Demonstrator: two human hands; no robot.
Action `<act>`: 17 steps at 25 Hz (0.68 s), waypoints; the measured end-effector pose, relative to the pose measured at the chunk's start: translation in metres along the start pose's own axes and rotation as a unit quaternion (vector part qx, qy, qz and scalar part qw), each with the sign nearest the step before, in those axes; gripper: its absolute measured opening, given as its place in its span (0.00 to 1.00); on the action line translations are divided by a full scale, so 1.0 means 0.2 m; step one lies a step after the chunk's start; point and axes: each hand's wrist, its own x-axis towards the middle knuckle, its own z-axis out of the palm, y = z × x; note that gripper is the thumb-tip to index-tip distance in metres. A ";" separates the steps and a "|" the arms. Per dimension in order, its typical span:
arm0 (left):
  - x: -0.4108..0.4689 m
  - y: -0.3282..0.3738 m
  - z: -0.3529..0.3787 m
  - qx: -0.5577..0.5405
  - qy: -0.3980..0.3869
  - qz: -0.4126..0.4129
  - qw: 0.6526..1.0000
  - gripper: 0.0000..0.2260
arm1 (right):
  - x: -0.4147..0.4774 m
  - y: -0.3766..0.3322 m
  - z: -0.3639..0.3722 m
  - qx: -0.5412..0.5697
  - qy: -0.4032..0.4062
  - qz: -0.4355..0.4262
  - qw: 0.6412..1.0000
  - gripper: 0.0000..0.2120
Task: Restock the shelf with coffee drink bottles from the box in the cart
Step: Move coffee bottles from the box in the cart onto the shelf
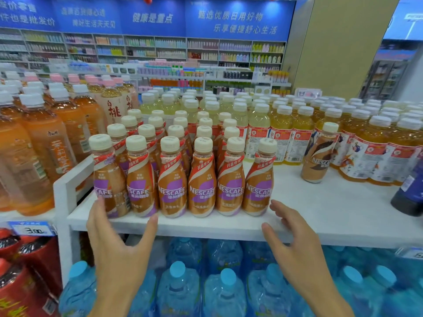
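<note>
Purple-and-orange NESCAFE bottles (201,179) on white shelf (320,202) | left hand (119,255), right hand (297,252) | hands wide, holding nothing

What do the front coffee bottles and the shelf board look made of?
Coffee bottles: probably clear plastic, as liquid shows through the necks, under glossy printed sleeves; caps look matte cream plastic. Shelf board: smooth matte white, perhaps painted wood or laminate; the picture leaves that open.
</note>
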 end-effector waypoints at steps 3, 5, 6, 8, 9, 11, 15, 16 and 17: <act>-0.15 0.03 -0.02 0.023 -0.002 0.015 1.000 0.32 | -0.06 0.05 0.01 -0.027 -0.042 -0.034 0.998 0.22; -0.27 0.01 -0.03 0.045 -0.009 0.030 0.998 0.29 | -0.11 0.11 0.03 -0.032 -0.057 -0.059 0.996 0.22; -0.33 0.00 -0.04 0.054 -0.010 0.026 0.998 0.27 | -0.13 0.12 0.04 -0.032 -0.068 -0.067 0.995 0.21; -0.42 -0.02 -0.07 0.069 -0.010 0.015 0.997 0.24 | -0.17 0.13 0.03 -0.007 -0.075 -0.066 0.995 0.21; -0.46 -0.04 -0.09 0.067 -0.008 0.005 0.998 0.23 | -0.19 0.14 0.02 0.019 -0.075 -0.058 0.995 0.20; -0.54 -0.04 -0.12 0.031 -0.001 -0.020 0.999 0.20 | -0.25 0.13 -0.02 0.063 -0.079 -0.038 0.994 0.21; -0.67 -0.03 -0.15 -0.069 -0.005 -0.054 0.996 0.20 | -0.42 0.11 -0.06 0.086 -0.055 -0.028 0.994 0.21; -0.71 -0.04 -0.16 -0.070 -0.007 -0.060 0.996 0.20 | -0.48 0.11 -0.06 0.090 -0.046 -0.020 0.995 0.20; -0.75 -0.03 -0.19 -0.077 -0.029 -0.071 0.994 0.18 | -0.55 0.12 -0.07 0.094 -0.032 -0.010 0.995 0.18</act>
